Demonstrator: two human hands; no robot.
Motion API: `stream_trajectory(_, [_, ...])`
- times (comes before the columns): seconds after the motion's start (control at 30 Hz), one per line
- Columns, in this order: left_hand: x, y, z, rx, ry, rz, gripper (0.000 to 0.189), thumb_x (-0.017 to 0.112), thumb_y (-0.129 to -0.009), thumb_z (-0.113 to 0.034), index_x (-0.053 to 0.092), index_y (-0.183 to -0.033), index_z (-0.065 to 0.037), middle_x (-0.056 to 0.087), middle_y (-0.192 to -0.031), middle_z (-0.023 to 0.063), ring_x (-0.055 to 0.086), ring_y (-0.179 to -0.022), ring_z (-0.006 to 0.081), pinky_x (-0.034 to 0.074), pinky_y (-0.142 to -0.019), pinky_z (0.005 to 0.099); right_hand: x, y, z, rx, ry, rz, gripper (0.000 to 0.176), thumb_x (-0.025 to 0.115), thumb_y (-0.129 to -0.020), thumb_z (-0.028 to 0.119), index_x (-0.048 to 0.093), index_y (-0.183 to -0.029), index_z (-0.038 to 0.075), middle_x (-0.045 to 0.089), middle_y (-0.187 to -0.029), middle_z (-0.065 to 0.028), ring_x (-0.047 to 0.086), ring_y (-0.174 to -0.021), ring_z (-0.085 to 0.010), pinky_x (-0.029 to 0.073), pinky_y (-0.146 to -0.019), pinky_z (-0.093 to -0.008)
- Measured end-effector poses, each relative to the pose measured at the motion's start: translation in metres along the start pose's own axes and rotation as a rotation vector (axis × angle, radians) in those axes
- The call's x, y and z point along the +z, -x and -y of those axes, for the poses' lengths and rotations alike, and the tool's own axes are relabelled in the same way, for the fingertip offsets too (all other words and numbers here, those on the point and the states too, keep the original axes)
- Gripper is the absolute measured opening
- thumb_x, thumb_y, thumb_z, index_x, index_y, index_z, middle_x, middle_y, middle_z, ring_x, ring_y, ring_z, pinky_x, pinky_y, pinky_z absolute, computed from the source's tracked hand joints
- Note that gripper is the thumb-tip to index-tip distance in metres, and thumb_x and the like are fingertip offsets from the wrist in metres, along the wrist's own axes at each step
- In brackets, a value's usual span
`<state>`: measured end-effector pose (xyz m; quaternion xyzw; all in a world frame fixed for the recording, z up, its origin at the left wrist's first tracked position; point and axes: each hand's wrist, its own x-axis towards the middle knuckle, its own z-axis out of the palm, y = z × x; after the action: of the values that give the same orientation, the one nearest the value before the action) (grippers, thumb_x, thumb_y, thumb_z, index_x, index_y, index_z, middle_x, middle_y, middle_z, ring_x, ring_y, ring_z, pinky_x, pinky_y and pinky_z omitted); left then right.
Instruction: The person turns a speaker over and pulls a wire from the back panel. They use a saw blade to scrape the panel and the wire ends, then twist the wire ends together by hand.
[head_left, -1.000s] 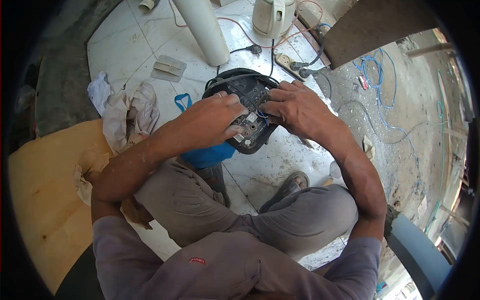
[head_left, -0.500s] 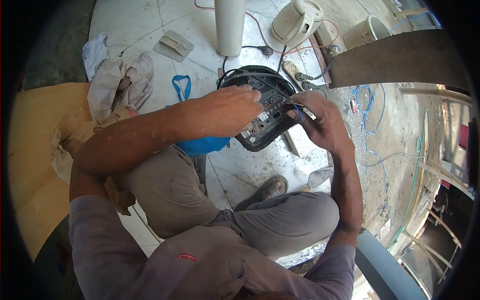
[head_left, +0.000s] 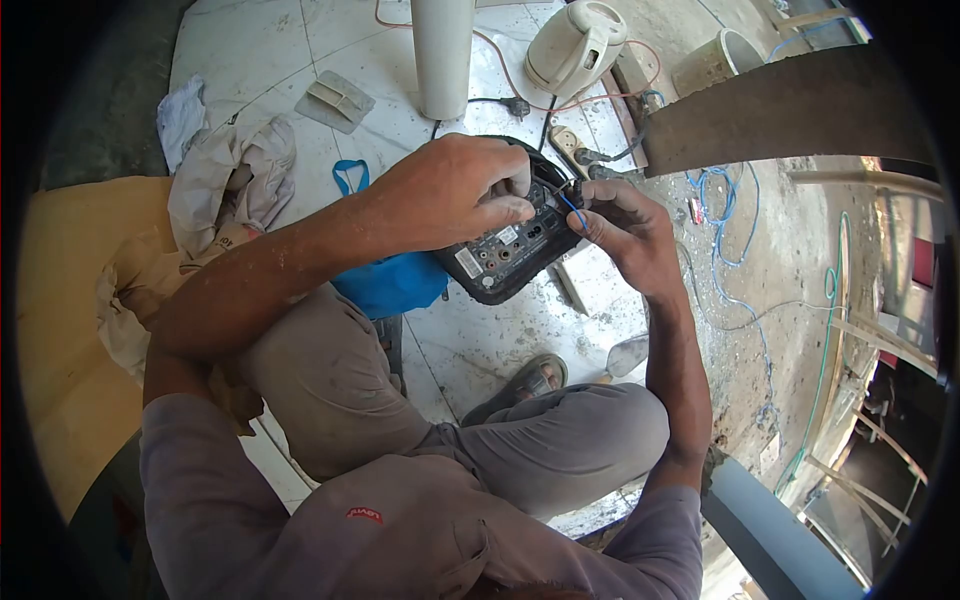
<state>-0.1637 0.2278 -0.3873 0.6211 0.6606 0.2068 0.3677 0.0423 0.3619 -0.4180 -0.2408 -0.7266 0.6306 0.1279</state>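
Observation:
A black device [head_left: 508, 258] with a panel of sockets and knobs lies tilted on the tiles in front of me. Over its upper left part is my left hand [head_left: 480, 185], fingers curled with thumb and fingertips near each other; what they hold, if anything, is too small to tell. At the device's right edge my right hand [head_left: 622, 222] pinches a cable with a thin blue wire [head_left: 572, 210] sticking out. A blue bag [head_left: 392, 285] rests under my left forearm.
A white kettle [head_left: 575, 50], a white pipe [head_left: 442, 60] and a power strip [head_left: 570, 145] stand or lie beyond the device. Also around are a grey float [head_left: 335, 101], crumpled cloth [head_left: 230, 180], a trowel [head_left: 625, 357], a bucket [head_left: 718, 62] and blue cord [head_left: 735, 215].
My left hand has risen off the device's upper middle, its fingers now more curled. My right hand still pinches the cable. The whole view has shifted slightly.

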Motion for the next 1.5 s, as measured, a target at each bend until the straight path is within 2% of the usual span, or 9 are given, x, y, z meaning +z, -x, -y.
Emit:
stream_trajectory(0.07, [0.007,-0.002,0.005,0.217,0.117,-0.334,0.027,0.069,-0.082,-0.024,0.059,-0.100,-0.006,0.060,-0.095,0.0135,0.059,-0.086,0.0273,0.047,-0.075,0.0375,0.000,0.001,0.000,-0.006,0.026,0.010,0.025,0.072,-0.082,0.011,0.064,-0.104,0.000,0.065,-0.087,-0.0035,0.059,-0.078,-0.0094,0.048,-0.070,-0.0252])
stream_trajectory(0.17, [0.012,-0.009,0.009,0.366,-0.058,-0.494,0.028,0.069,-0.081,-0.023,0.058,-0.101,-0.007,0.059,-0.093,0.0107,0.056,-0.094,0.0280,0.044,-0.082,0.0391,0.001,0.002,-0.001,-0.026,0.067,0.008,0.025,0.072,-0.082,0.013,0.066,-0.103,0.000,0.065,-0.087,-0.0037,0.059,-0.078,-0.0099,0.048,-0.069,-0.0254])
stream_trajectory(0.27, [0.015,-0.009,0.010,0.303,-0.066,-0.305,0.026,0.068,-0.081,-0.023,0.059,-0.099,-0.008,0.058,-0.093,0.0095,0.052,-0.100,0.0291,0.042,-0.086,0.0406,0.003,0.001,-0.001,-0.056,0.142,0.005,0.024,0.073,-0.081,0.015,0.068,-0.101,0.001,0.065,-0.086,-0.0047,0.059,-0.077,-0.0112,0.048,-0.068,-0.0265])
stream_trajectory(0.47, [0.012,-0.012,0.013,0.252,-0.071,-0.156,0.020,0.066,-0.082,-0.022,0.060,-0.096,-0.009,0.059,-0.094,0.0096,0.056,-0.094,0.0297,0.042,-0.082,0.0423,0.006,-0.002,-0.002,-0.190,0.371,-0.043,0.022,0.073,-0.079,0.016,0.070,-0.098,0.005,0.065,-0.085,-0.0076,0.061,-0.075,-0.0174,0.048,-0.067,-0.0291])
stream_trajectory(0.7, [0.014,-0.010,0.015,0.277,-0.478,-0.180,0.022,0.068,-0.080,-0.026,0.063,-0.095,-0.010,0.058,-0.091,0.0051,0.057,-0.088,0.0251,0.037,-0.084,0.0412,0.006,-0.005,-0.005,-0.344,0.540,-0.053,0.019,0.072,-0.077,0.011,0.068,-0.095,0.005,0.063,-0.086,-0.0077,0.062,-0.075,-0.0213,0.050,-0.066,-0.0315])
stream_trajectory(0.77, [0.016,-0.012,0.017,0.324,-0.546,-0.193,0.016,0.064,-0.083,-0.028,0.068,-0.090,-0.014,0.058,-0.084,0.0033,0.060,-0.086,0.0190,0.034,-0.079,0.0431,0.007,-0.005,-0.004,-0.330,0.545,-0.032,0.019,0.071,-0.077,0.011,0.067,-0.095,0.005,0.062,-0.086,-0.0078,0.062,-0.075,-0.0216,0.050,-0.066,-0.0318])
stream_trajectory(0.87, [0.015,-0.011,0.015,0.330,-0.591,-0.176,0.015,0.064,-0.083,-0.027,0.068,-0.091,-0.015,0.059,-0.083,0.0016,0.061,-0.083,0.0180,0.033,-0.079,0.0437,0.008,-0.004,-0.002,-0.304,0.550,-0.005,0.019,0.071,-0.077,0.010,0.067,-0.094,0.005,0.062,-0.086,-0.0082,0.063,-0.074,-0.0220,0.050,-0.066,-0.0322])
stream_trajectory(1.1, [0.015,-0.011,0.009,0.275,-0.613,-0.233,0.021,0.071,-0.077,-0.023,0.065,-0.095,-0.016,0.060,-0.087,0.0013,0.060,-0.078,0.0207,0.035,-0.079,0.0388,0.006,-0.005,-0.002,-0.287,0.586,0.068,0.020,0.068,-0.079,0.011,0.066,-0.098,0.004,0.063,-0.087,-0.0113,0.063,-0.076,-0.0234,0.051,-0.069,-0.0334])
stream_trajectory(1.5, [0.017,-0.013,0.016,0.183,-0.693,-0.059,0.011,0.061,-0.084,-0.012,0.064,-0.094,-0.009,0.062,-0.087,0.0068,0.058,-0.089,0.0231,0.036,-0.079,0.0399,0.012,-0.005,0.004,-0.136,0.544,0.052,0.025,0.067,-0.078,0.012,0.066,-0.100,0.000,0.065,-0.088,-0.0141,0.063,-0.078,-0.0262,0.050,-0.071,-0.0342])
